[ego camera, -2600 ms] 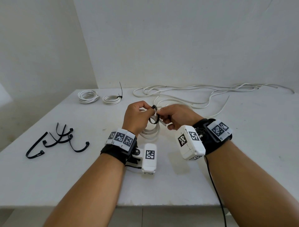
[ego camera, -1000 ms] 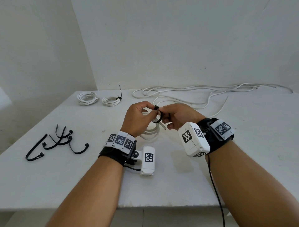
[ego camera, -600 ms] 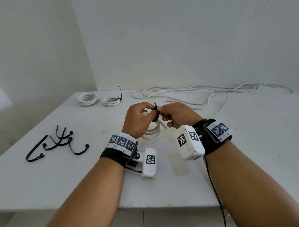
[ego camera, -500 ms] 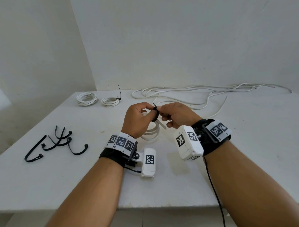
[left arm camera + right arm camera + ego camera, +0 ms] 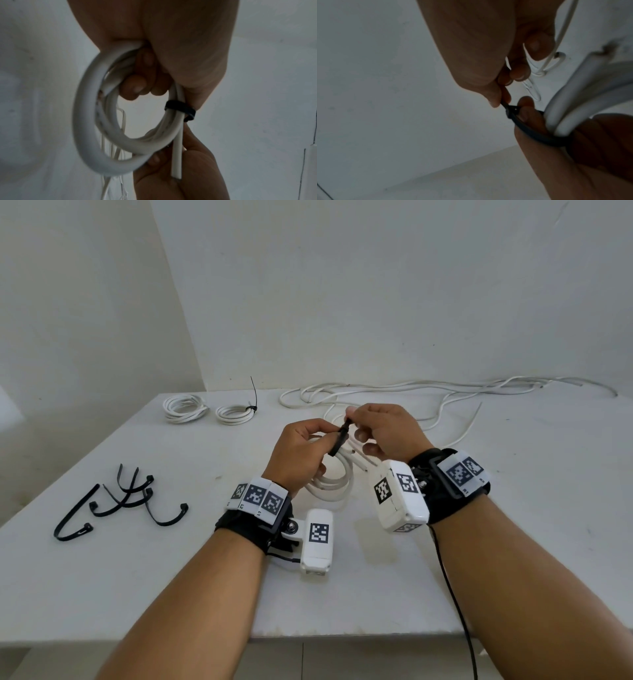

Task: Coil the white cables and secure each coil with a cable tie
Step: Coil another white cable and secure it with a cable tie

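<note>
My left hand (image 5: pixel 301 450) grips a white cable coil (image 5: pixel 337 484) above the middle of the table; its fingers curl through the loops (image 5: pixel 96 121). A black cable tie (image 5: pixel 339 438) wraps the coil (image 5: pixel 180 108) beside my left thumb. My right hand (image 5: pixel 383 429) pinches the tie's tail between thumb and forefinger just past the tie's head (image 5: pixel 511 110), and the band (image 5: pixel 536 135) runs round the white loops (image 5: pixel 570 115). One loose cable end (image 5: pixel 176 159) sticks out of the coil.
Two finished coils (image 5: pixel 186 408) (image 5: pixel 235 414) lie at the back left, one with a black tie standing up. Several spare black ties (image 5: pixel 120 505) lie on the left of the white table (image 5: pixel 513 542). Loose white cable (image 5: pixel 428 392) sprawls along the back.
The tie's loop has been drawn smaller round the coil. My right hand has moved up and away from my left hand, pulling the tail through the head.
</note>
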A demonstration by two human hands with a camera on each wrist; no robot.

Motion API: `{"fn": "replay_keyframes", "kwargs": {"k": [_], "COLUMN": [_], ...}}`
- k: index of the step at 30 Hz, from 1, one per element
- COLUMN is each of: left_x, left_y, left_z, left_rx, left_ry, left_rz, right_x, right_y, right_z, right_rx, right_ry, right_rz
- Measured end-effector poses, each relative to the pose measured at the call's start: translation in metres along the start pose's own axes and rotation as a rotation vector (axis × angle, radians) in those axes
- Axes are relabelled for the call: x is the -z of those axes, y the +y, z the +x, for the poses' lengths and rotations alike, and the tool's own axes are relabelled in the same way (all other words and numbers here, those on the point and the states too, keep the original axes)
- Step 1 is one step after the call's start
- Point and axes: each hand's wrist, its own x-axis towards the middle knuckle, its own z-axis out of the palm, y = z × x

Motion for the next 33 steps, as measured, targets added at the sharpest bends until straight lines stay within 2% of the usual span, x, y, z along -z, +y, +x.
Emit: {"fn": "replay_keyframes", "kwargs": {"k": [5, 8, 10, 12, 14, 18, 23, 26, 29, 33], "left_x": [-0.007, -0.007, -0.005, -0.003, -0.001, -0.002, -0.002, 0.002, 0.001, -0.004], "left_y": [0.002, 0.000, -0.001, -0.002, -0.001, 0.002, 0.007, 0.004, 0.001, 0.003], "left_z": [0.000, 0.001, 0.001, 0.000, 0.000, -0.001, -0.008, -0.009, -0.007, -0.007], "left_rx": [0.001, 0.031, 0.065, 0.095, 0.122, 0.109, 0.028, 0.020, 0.037, 0.077], "left_ry": [-0.071, -0.074, -0.052, -0.027, -0.020, -0.119, -0.289, -0.286, -0.253, -0.225], "left_rz": [-0.189, -0.225, -0.249, -0.281, -0.319, -0.365, -0.274, -0.298, -0.313, -0.334], "right_x": [0.005, -0.002, -0.007, -0.009, -0.010, -0.005, 0.001, -0.001, -0.002, -0.003], "right_y": [0.001, 0.005, 0.007, 0.009, 0.009, 0.005, 0.005, 0.000, -0.002, -0.003], "right_z": [0.006, 0.006, 0.005, 0.005, 0.005, 0.004, 0.001, -0.002, -0.005, -0.005], "right_rx": [-0.006, 0.018, -0.003, -0.052, -0.041, 0.030, 0.027, -0.032, -0.065, -0.070], "right_ry": [0.159, 0.214, 0.150, -0.008, -0.083, -0.003, 0.053, -0.023, -0.117, -0.071], "right_rz": [0.059, 0.114, 0.152, 0.119, 0.095, 0.022, 0.070, 0.115, 0.055, 0.055]}}
